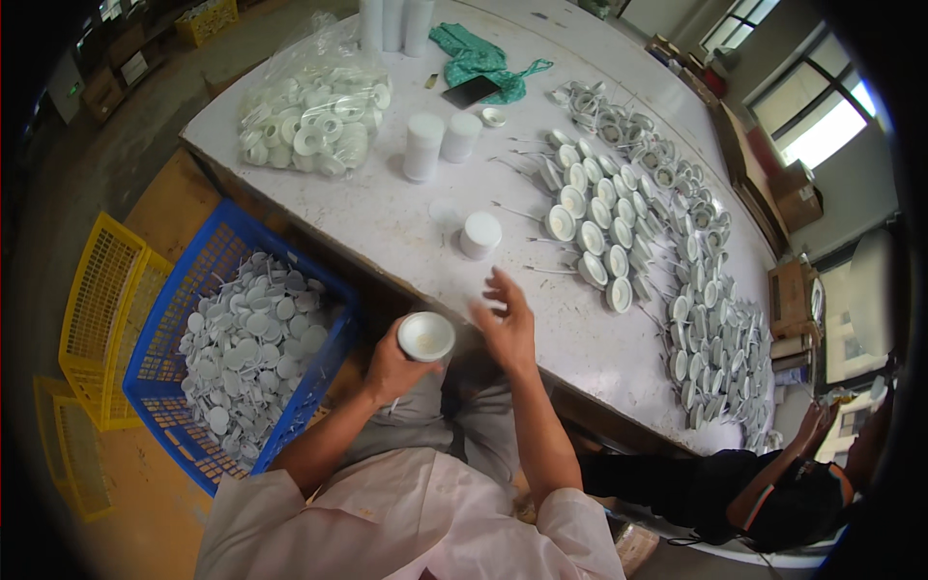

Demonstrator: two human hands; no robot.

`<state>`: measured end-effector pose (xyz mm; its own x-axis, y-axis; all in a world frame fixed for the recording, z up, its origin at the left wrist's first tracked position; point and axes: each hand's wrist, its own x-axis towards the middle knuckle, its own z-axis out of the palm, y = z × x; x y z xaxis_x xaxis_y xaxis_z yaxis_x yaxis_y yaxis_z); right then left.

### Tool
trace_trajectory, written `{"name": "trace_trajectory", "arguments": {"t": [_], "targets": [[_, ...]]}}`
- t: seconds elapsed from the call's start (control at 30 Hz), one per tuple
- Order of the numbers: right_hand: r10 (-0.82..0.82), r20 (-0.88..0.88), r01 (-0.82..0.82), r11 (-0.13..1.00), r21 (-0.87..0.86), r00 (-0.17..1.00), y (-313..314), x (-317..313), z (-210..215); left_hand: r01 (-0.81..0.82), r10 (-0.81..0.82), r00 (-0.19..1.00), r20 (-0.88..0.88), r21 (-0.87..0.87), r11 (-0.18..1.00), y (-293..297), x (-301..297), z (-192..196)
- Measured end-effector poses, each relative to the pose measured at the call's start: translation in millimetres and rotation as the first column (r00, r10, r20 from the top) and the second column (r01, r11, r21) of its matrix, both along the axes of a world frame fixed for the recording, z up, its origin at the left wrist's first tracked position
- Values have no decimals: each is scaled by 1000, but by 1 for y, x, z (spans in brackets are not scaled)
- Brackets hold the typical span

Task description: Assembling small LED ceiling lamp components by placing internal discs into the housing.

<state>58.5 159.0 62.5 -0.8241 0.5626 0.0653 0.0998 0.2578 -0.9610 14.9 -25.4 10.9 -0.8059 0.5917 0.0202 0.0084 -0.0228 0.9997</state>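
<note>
A yellow mesh basket point(95, 304) stands at far left. Beside it, a blue basket point(196, 273) holds a loose heap of pale discs point(246, 358), its high walls probably keeping them from spilling. Next, on the white table point(377, 217), a clear bag point(314, 116) gathers many white rings together.

In front of the person, the left hand point(391, 360) is clamped round the side of a white dish-shaped piece point(426, 336), held over the lap just off the table's edge. Its hollow faces up, perhaps so the inside can be seen.

Beyond stand two white columns point(422, 145), upright, likely to save room. A shorter white stack point(480, 235) sits nearer, apparently for easy reach. Just below it, the right hand point(509, 329) is empty, its fingers apart.

Rightward, round pieces with wires point(594, 213) lie in close rows, possibly to keep them orderly. A co-worker point(793, 493) is at far right.
</note>
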Motion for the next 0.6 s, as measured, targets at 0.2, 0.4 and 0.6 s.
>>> {"name": "trace_trajectory", "arguments": {"t": [0.2, 0.4, 0.6], "targets": [[-340, 168, 331, 940, 81, 925, 75, -87, -41, 59, -70, 962, 266, 47, 997, -5, 8, -1], [-302, 48, 306, 947, -99, 952, 80, -103, -41, 63, -89, 897, 433, 73, 995, -6, 2, 4], [-247, 21, 232, 875, -425, 969, 86, -105, -42, 86, -129, 878, 461, 113, 990, -5, 1, 14]]}}
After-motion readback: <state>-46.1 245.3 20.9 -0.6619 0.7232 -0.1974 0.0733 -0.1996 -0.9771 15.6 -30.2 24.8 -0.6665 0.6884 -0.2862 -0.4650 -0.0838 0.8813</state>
